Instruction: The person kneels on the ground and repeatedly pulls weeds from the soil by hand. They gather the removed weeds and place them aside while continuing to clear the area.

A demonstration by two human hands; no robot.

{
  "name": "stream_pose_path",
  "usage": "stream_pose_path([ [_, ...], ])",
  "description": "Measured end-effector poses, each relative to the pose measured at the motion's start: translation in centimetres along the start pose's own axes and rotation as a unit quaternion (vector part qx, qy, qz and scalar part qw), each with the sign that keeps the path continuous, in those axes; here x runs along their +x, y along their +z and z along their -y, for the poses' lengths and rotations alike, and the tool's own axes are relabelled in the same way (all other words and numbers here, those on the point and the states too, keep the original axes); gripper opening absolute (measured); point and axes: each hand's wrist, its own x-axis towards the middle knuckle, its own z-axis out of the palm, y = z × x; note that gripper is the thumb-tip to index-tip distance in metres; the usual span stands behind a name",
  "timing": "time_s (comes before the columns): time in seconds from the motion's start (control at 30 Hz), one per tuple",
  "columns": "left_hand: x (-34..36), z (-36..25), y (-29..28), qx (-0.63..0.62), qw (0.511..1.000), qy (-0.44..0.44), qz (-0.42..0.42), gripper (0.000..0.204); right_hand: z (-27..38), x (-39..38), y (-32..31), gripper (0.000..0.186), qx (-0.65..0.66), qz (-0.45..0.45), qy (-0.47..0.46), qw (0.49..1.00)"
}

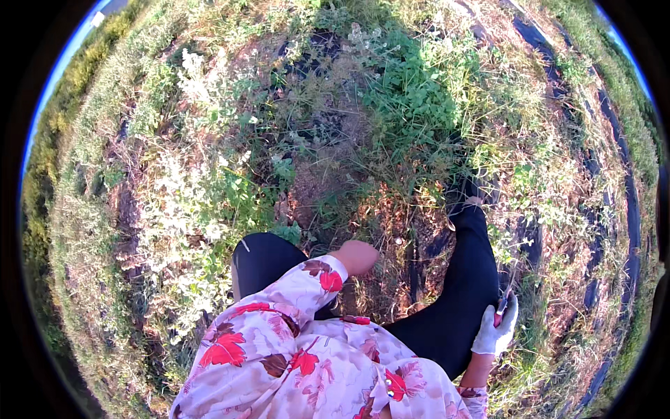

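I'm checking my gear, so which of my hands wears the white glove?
Your right hand, beside the right trouser leg, wears the white glove and holds a red-handled tool. Your left hand, farther forward, shows no white glove.

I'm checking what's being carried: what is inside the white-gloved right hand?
The right hand holds a red-handled tool, its slim end sticking out ahead. Part of the handle is covered, so its full shape cannot be seen.

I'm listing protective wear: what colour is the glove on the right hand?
The glove is white, showing best in the head view.
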Motion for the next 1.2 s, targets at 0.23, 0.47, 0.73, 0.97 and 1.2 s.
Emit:
stream_pose_path([
  [0.23,-14.2,-0.3,-10.8,-0.096,0.933,-0.110,-0.328,0.025,0.8,-0.6,-0.4,0.053,-0.093,0.000,-0.018,0.996],
  [0.47,-39.7,3.3,-10.5,-0.299,0.640,-0.251,-0.662,0.010,0.5,-0.9,0.4,0.056,-0.129,0.011,-0.062,0.990],
  [0.73,-67.7,6.5,9.7,-0.153,0.450,-0.677,-0.562,0.034,0.6,-1.2,1.3,0.055,-0.157,0.037,-0.115,0.980],
  [0.97,-62.3,3.4,22.7,-0.166,0.563,-0.758,-0.285,0.071,-0.6,-0.5,0.5,0.058,-0.216,0.022,-0.082,0.973],
  [1.2,-54.6,3.7,19.5,-0.212,0.705,-0.615,-0.281,0.056,4.0,-2.8,-4.4,0.063,-0.189,0.047,-0.131,0.972],
])
